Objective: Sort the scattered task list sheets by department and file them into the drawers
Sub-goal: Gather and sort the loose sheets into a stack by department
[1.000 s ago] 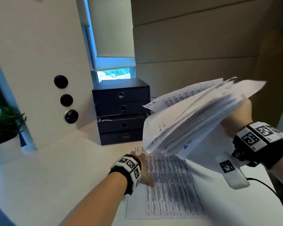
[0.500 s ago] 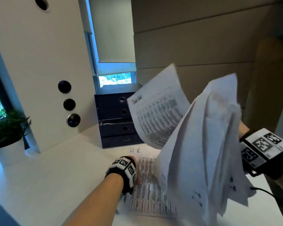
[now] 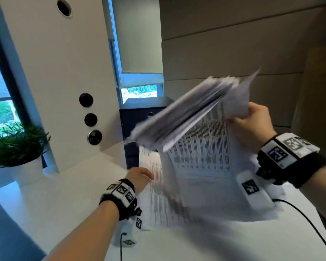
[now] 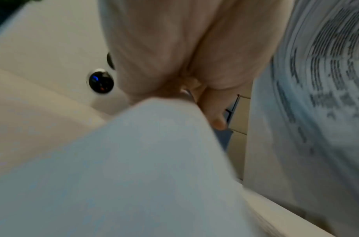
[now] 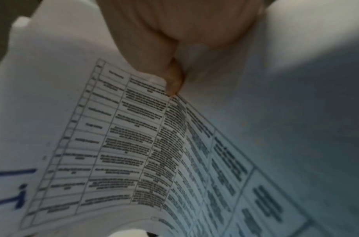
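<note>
So, right hand (image 3: 252,127): thumb and fingers curl tight on one corner of the paper stack (image 3: 186,113), held high so pages can fall free.
loose sheet (image 3: 198,157): hangs down between both hands, under the stack.
left hand (image 3: 139,176): low, at the sheet's left edge, likely to catch it; fingers hidden, so I cannot tell its grip.
drawer box (image 3: 134,117): just behind the left hand, maybe where papers go.
</note>
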Demonstrator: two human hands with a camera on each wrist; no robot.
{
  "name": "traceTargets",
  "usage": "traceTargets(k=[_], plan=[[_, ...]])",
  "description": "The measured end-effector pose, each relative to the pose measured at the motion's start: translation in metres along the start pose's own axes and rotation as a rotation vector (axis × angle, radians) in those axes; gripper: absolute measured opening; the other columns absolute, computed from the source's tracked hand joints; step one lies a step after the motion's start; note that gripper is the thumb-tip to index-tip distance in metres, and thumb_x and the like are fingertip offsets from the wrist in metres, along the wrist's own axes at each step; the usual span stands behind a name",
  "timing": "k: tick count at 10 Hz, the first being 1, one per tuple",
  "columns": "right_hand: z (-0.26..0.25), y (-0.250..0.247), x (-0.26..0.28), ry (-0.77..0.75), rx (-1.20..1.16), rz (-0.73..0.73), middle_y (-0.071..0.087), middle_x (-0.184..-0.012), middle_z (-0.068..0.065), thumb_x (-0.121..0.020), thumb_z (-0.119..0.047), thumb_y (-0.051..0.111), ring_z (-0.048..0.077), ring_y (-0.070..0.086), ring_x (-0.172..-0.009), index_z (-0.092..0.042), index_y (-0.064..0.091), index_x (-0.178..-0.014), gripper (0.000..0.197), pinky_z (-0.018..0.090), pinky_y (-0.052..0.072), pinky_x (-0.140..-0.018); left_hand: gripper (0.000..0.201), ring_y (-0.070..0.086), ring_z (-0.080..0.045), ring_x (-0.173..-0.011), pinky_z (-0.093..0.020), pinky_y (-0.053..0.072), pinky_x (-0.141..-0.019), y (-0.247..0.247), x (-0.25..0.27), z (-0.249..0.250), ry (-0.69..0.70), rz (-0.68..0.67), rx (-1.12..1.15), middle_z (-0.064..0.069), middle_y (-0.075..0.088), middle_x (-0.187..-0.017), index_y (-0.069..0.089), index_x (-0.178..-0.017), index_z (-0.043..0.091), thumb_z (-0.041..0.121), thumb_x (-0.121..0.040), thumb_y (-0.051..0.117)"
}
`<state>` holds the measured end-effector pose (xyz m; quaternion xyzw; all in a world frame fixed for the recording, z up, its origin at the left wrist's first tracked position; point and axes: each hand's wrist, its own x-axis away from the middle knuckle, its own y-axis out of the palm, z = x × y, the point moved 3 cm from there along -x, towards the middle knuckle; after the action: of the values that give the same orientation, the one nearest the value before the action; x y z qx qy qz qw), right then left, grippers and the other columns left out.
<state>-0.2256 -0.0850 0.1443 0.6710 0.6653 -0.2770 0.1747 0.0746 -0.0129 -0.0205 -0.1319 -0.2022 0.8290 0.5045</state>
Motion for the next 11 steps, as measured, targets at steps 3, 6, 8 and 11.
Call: traceTargets(k=[3, 6, 8, 11], plan=[[0.066, 0.04, 0.015, 0.727, -0.249, -0.059, 0.065, -0.084, 0.01, -0.077, -0.01, 0.076, 0.026, 0.063, -0.074, 0.0, 0.062, -0.102, 0.03, 0.043, 0.056, -0.075, 0.067, 0.069, -0.031, -0.091, -0.039, 0.057, -0.078, -0.064, 0.042, 0.045, 0.007, -0.262, 0.912, -0.02, 0.07, -0.104, 0.073, -0.103, 0.003, 0.06, -0.085, 0.043], [0.049, 0.054, 0.044, 0.442, -0.292, -0.099, 0.07, -0.088, 0.007, -0.078, -0.015, 0.077, 0.02, 0.067, -0.076, -0.009, 0.065, -0.099, 0.024, 0.03, 0.056, -0.062, 0.086, 0.062, -0.031, -0.11, -0.052, 0.047, -0.097, -0.077, 0.05, 0.052, 0.318, -0.114, 0.379, -0.016, 0.059, -0.124, 0.047, -0.122, 0.015, 0.028, -0.048, 0.087], [0.029, 0.059, 0.055, 0.291, -0.531, -0.184, 0.075, -0.076, 0.001, -0.061, -0.018, 0.076, 0.013, 0.071, -0.07, -0.01, 0.066, -0.089, 0.031, 0.024, 0.056, -0.058, 0.091, 0.057, -0.005, -0.113, -0.029, 0.05, -0.093, -0.076, 0.057, 0.056, 0.471, 0.153, 0.382, 0.008, 0.058, -0.123, 0.034, -0.134, 0.03, 0.012, -0.062, 0.087], [0.008, 0.074, 0.066, 0.253, -0.476, -0.44, 0.071, -0.11, 0.01, -0.057, -0.033, 0.088, 0.025, 0.065, -0.107, -0.005, 0.057, -0.12, 0.075, 0.049, 0.048, -0.098, 0.014, 0.072, -0.016, -0.076, -0.035, 0.055, -0.073, -0.071, 0.051, 0.063, 0.54, -0.127, 0.417, -0.006, 0.075, -0.078, 0.067, -0.09, 0.007, -0.002, -0.079, 0.067]])
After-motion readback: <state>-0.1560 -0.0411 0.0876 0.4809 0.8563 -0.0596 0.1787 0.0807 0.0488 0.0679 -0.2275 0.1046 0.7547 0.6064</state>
